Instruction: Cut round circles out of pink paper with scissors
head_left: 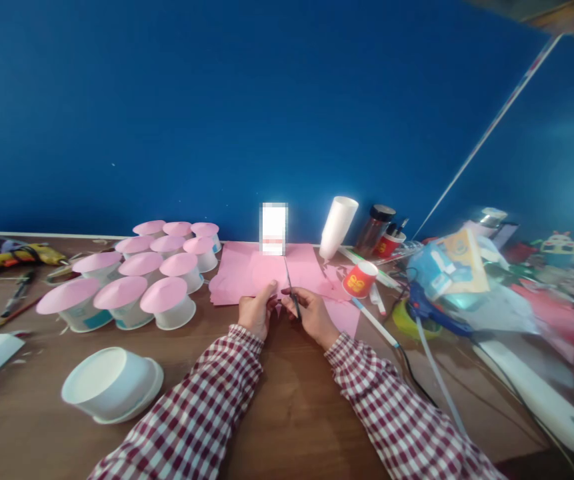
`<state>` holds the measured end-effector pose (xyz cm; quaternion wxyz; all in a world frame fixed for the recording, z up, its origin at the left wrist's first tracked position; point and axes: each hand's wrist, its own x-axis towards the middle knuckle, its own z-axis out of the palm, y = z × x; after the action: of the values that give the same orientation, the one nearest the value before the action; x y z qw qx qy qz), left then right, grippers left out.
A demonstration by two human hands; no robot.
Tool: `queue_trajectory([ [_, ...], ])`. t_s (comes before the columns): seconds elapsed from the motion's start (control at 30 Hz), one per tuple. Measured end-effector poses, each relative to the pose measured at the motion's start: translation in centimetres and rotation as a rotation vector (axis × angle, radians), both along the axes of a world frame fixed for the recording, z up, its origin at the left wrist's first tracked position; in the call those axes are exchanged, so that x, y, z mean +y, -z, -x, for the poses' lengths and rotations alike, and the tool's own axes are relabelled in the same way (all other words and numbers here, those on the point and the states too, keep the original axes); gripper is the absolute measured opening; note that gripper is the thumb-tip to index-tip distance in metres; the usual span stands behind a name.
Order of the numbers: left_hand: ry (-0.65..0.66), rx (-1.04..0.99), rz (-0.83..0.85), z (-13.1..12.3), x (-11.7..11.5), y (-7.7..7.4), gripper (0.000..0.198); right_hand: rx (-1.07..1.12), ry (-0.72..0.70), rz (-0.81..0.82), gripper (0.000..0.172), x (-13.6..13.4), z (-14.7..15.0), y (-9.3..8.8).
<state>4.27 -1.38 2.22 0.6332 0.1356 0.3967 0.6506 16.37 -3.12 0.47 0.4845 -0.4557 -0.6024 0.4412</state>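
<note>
My left hand (pixel 257 312) is closed, its thumb and fingers pinching a piece of pink paper (pixel 265 270). Just right of it, my right hand (pixel 314 313) grips a pair of scissors (pixel 295 301), with the blades pointing away from me across the paper. More pink sheets (pixel 227 283) lie spread under and behind both hands, so the outline of the held piece is hard to make out. A pink scrap (pixel 344 317) lies beside my right hand.
Several upturned paper cups with pink cone tops (pixel 119 293) stand in rows at left. Nearer is a white cup stack (pixel 109 383). At right are a red cup (pixel 360 279), a tall white cup stack (pixel 339 227), a marker (pixel 375 322) and a blue glue gun (pixel 431 310).
</note>
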Motion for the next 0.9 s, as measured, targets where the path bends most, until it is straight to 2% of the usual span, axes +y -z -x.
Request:
queue_trajectory([
  [0.27, 0.001, 0.004, -0.003, 0.06, 0.20, 0.56, 0.029, 0.000, -0.003, 0.015, 0.036, -0.01, -0.02, -0.07],
  [0.9, 0.003, 0.037, -0.037, 0.12, 0.18, 0.73, 0.032, -0.023, 0.018, 0.057, 0.042, -0.19, 0.11, -0.53],
])
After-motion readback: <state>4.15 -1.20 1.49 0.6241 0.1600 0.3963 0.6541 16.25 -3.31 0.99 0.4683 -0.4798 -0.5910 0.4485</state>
